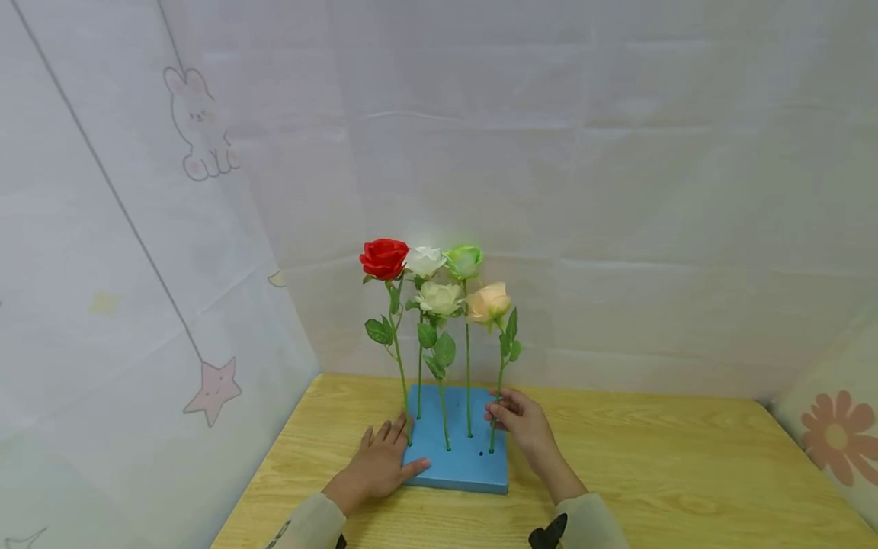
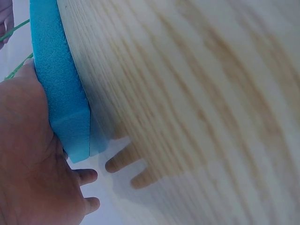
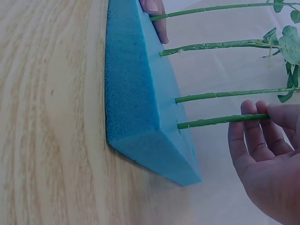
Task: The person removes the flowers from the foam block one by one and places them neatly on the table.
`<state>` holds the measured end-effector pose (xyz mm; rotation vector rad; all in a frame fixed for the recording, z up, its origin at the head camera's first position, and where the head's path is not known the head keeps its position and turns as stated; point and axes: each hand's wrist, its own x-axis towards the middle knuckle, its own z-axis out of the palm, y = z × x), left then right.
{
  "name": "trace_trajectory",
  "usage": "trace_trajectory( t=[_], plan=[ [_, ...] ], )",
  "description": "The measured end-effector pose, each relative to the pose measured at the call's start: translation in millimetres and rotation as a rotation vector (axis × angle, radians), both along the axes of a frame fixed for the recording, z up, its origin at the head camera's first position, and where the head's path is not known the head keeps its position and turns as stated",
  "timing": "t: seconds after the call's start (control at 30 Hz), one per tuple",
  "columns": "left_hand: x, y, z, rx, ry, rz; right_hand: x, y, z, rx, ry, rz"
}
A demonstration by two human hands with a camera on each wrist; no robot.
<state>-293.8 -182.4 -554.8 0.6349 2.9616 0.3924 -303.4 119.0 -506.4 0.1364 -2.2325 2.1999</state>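
Observation:
A blue foam block (image 1: 456, 476) lies on the table with several artificial roses standing in it. My right hand (image 1: 524, 427) pinches the green stem (image 3: 213, 121) of the peach rose (image 1: 489, 303) between thumb and fingers; its lower end is in the block near the right edge. My left hand (image 1: 380, 461) rests on the block's left edge with fingers spread, beside the stem of the red rose (image 1: 384, 259). The white rose (image 1: 425, 261) and green rose (image 1: 464, 261) stand at the back, the cream rose (image 1: 440, 299) in the middle.
A small dark hole (image 1: 481, 454) shows in the block beside the peach rose's stem. The wood-grain table (image 1: 652, 457) extends to the right. Pale printed cloth (image 1: 617, 229) hangs behind and at both sides.

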Motion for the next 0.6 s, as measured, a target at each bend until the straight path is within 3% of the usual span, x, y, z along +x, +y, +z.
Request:
trace_trajectory(
  t=[0.6],
  plan=[
    [-1.1, -1, -2.8, -0.012, 0.019, 0.003, 3.5, 4, 24.6, -0.036, 0.057, 0.022]
  ],
)
